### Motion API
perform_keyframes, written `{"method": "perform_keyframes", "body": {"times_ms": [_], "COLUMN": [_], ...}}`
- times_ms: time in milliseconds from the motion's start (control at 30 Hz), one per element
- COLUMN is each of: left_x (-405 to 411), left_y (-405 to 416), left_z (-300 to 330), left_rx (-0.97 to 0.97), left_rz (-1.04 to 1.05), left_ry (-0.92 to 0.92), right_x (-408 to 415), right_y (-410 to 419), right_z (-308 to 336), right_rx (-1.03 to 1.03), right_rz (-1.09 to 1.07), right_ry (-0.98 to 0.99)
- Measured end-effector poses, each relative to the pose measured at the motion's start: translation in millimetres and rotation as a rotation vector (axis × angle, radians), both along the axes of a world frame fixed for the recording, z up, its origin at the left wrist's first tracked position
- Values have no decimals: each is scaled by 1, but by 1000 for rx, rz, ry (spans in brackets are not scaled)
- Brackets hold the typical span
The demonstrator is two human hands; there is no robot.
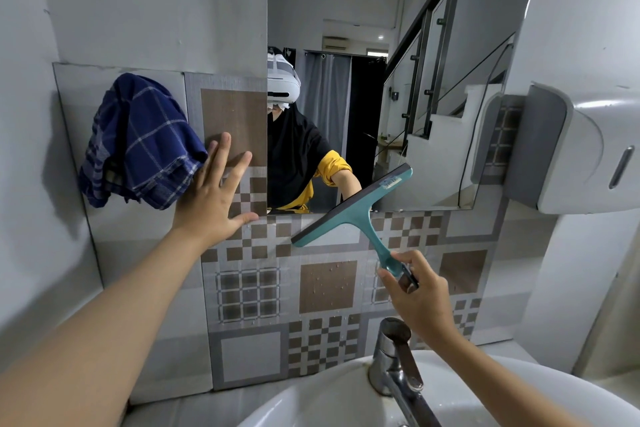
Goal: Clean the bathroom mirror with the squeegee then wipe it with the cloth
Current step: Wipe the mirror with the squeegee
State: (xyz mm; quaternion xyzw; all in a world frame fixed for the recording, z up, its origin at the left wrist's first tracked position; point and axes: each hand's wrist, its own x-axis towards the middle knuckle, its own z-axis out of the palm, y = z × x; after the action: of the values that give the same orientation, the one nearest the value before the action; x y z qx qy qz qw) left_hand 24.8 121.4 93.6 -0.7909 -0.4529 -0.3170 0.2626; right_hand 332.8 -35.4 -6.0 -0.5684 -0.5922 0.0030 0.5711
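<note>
1 squeegee (349, 208) in R hand (420, 298); 1 cloth (138, 142) by L hand (211, 198).

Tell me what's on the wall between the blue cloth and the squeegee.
The left hand, spread flat on the tiled wall beside the cloth; past it only bare tile up to the squeegee, in the head view.

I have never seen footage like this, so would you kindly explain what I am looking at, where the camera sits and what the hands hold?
There is no machine: a person wears the camera on their head, looking down at their own arms. The right hand grips the handle of a teal squeegee, whose blade lies tilted across the lower edge of the mirror. The left hand rests open on the tiled wall beside a hanging blue checked cloth. A tap and a white basin sit below.
</note>
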Motion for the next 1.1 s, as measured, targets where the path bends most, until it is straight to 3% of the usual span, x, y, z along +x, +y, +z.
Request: {"method": "perform_keyframes", "body": {"times_ms": [500,633,867,1000,1100], "left_x": [2,3,12,31,51], "left_y": [-2,-3,-18,-42,-77], "left_z": [0,1,7,12,18], "left_rx": [-32,-42,-76,-125,-107], "left_rz": [21,35,15,-128,-414], "left_ry": [-12,-8,-50,-265,-409], "right_x": [15,23,19,4,-11], "right_y": [-21,-36,-69,-82,-89], "right_z": [-17,-23,6,32,56], "right_rx": [-95,-167,-136,-148,-197], "right_rz": [18,2,-26,18,85], "right_ry": [159,284,404,311,194]}}
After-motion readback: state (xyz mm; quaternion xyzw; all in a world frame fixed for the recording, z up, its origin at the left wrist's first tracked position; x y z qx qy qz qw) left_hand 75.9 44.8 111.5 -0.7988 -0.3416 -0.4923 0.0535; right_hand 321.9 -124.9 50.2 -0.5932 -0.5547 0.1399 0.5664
